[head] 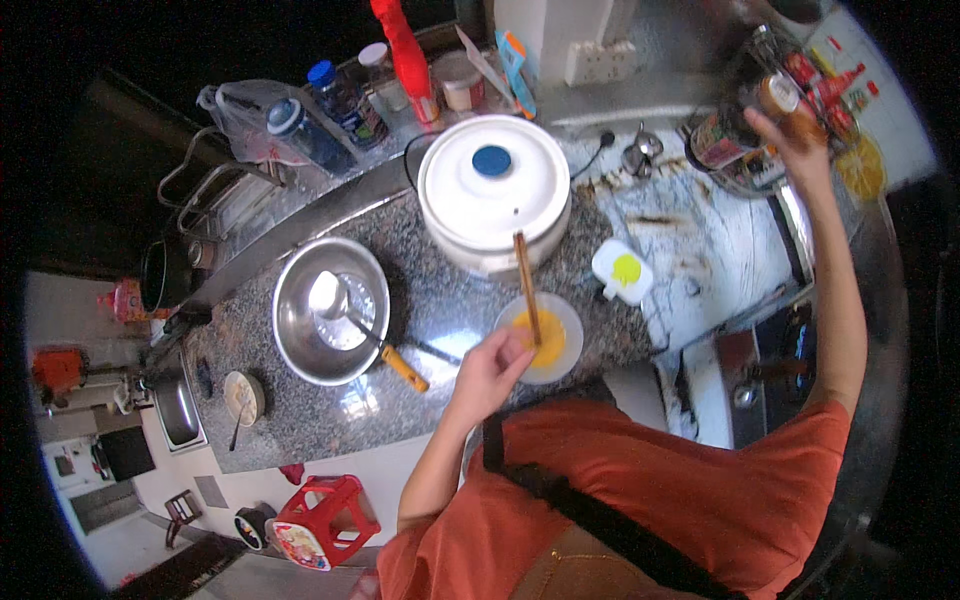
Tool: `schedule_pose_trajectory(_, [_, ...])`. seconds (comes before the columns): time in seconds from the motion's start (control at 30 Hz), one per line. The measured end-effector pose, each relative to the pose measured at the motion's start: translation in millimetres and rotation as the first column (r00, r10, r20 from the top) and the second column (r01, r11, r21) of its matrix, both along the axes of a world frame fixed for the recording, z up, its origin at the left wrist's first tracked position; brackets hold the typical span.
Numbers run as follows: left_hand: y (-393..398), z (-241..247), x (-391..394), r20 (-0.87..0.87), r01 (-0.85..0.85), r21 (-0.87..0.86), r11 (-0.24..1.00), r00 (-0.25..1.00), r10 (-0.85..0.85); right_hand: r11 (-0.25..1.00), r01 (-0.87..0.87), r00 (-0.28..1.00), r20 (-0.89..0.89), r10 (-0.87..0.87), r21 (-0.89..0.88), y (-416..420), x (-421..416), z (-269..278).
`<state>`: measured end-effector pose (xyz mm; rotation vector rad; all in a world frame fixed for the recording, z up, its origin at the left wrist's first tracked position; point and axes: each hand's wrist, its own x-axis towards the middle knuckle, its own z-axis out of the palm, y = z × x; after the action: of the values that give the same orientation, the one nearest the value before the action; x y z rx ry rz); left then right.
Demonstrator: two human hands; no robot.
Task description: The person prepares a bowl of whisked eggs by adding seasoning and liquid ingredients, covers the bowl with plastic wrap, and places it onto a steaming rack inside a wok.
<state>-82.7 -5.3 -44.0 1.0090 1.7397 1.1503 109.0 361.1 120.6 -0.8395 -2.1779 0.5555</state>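
Note:
My left hand is at the near left rim of a translucent bowl of beaten egg. Its thumb and fingers are close together over the bowl, by the lower end of wooden chopsticks that slant up toward a white electric cooker. Whether they pinch the rim or the chopsticks is unclear. My right hand reaches far right among condiment bottles, with its thumb spread. It is at a brown bottle with a pale cap; blur hides whether it grips. A dark labelled jar stands beside it.
A steel basin with a yellow-handled ladle sits left on the granite counter. Right of the bowl lies a white item with a green patch. Behind stand a blue-capped bottle and a red bottle. A small bowl is far left.

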Motion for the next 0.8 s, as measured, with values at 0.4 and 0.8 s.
schedule_pose_trajectory(0.4, [-25.0, 52.8, 39.6, -0.417, 0.098, 0.442, 0.892, 0.902, 0.107, 0.985, -0.171, 0.966, -0.195, 0.172, 0.024, -285.1, -52.7, -27.0])
schedule_pose_trajectory(0.8, [-101.0, -37.1, 10.4, -0.183, -0.230, 0.041, 0.972, 0.955, 0.233, 0.572, -0.457, 0.877, -0.239, 0.417, -0.681, -284.6, -56.7, -142.5])
